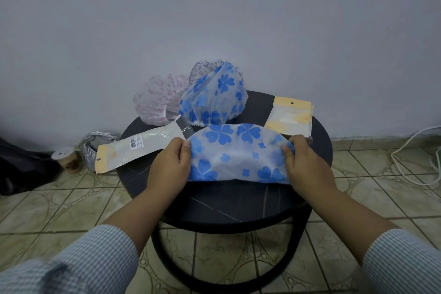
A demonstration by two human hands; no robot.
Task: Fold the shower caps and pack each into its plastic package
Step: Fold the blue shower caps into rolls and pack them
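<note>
a: head view: where is the folded blue shower cap (238, 155) lying?
b: mid-worktop (238, 207), nearer than the puffed blue cap (214, 100).
a: fingers?
b: left hand (170, 162) and right hand (304, 160) are pinching its ends.

The table's (214, 210) near edge lies bare, open to a hand. The folded cap (238, 155) spans the middle; puffed caps (212, 100) crowd the far edge, a package (140, 148) overhangs the left edge, more packages (290, 114) fill the far right.
</note>
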